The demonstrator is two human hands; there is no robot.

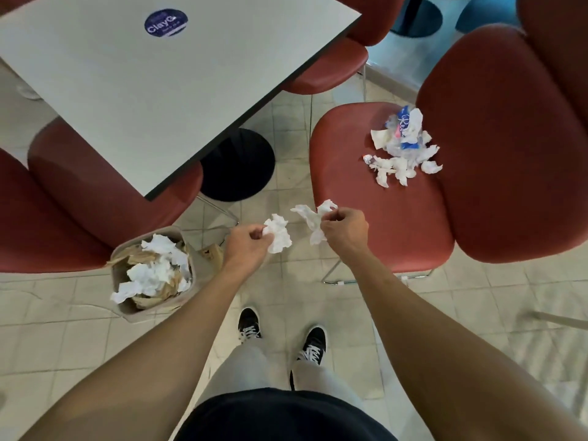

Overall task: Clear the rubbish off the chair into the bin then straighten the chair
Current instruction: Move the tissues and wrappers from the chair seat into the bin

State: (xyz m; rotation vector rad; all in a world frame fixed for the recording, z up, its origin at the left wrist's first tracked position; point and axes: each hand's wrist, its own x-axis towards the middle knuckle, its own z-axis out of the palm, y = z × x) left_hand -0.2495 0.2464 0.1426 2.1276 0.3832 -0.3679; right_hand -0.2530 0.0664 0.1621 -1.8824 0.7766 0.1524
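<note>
- Head view: the left hand [246, 245] pinches a crumpled white tissue [279, 232] between thumb and curled fingers, holding it above the tiled floor [318, 297], to the right of the bin [152, 276] and not over it.
- The right hand [345, 229] grips a second crumpled tissue [313, 219] in curled fingers, just off the front-left edge of the red chair [381, 198]; the two tissues hang near each other but apart.
- The bin stands on the floor beside the table's black base [238, 163] and already holds white tissues and brown paper, heaped to its rim.
- On the chair seat, close to the backrest, a pile of rubbish [404, 148] remains: torn white tissues, clear plastic and a blue-and-white wrapper.
- The chair stands at an angle to the grey table [159, 90], well apart from it.
- Other red chairs [79, 202] sit tucked against the table's edges.
- The person's black shoes [249, 324] point towards the gap between bin and chair.
</note>
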